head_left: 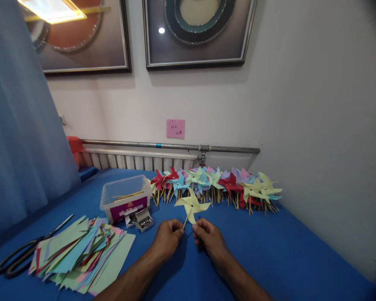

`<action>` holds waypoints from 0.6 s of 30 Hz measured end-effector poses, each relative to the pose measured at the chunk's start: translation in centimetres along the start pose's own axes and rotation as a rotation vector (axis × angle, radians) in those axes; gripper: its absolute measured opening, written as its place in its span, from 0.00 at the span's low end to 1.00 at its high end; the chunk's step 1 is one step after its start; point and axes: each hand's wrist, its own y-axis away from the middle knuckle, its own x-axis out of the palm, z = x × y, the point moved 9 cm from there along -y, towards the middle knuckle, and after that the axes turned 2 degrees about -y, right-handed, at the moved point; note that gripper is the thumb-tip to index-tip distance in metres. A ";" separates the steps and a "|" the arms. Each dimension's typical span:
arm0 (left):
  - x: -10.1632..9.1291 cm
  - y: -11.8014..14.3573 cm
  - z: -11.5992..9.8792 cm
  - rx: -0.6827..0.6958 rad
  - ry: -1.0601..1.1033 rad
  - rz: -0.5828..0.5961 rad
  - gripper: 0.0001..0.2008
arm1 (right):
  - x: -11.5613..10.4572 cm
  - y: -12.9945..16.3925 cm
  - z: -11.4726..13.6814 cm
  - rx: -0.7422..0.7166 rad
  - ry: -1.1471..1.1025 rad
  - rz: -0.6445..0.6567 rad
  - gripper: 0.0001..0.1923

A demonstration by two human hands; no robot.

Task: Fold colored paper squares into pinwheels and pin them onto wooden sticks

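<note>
Left hand grips yellow pinwheel by stick, right hand pinches blade.
Pink wall note: "252"; purple label too blurred.

Had on the table, around the held pinwheel: a pinwheel row behind, ten to three o'clock; at nine, a tub with sticks inside, small boxes before it; at eight, papers, with scissors beside them toward nine.
</note>
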 end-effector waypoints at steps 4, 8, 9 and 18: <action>0.1 -0.1 0.3 -0.030 0.055 0.004 0.08 | -0.3 -0.3 0.2 -0.030 0.035 0.007 0.25; -0.1 0.0 0.1 -0.034 0.083 -0.007 0.11 | -1.5 -0.7 0.4 -0.073 0.038 -0.064 0.28; -0.1 0.0 0.1 -0.026 0.082 -0.011 0.11 | -1.6 -0.7 0.4 -0.075 0.046 -0.074 0.27; 0.7 0.2 -0.3 -0.074 0.211 0.041 0.12 | 1.3 0.6 0.1 -0.119 0.256 0.064 0.16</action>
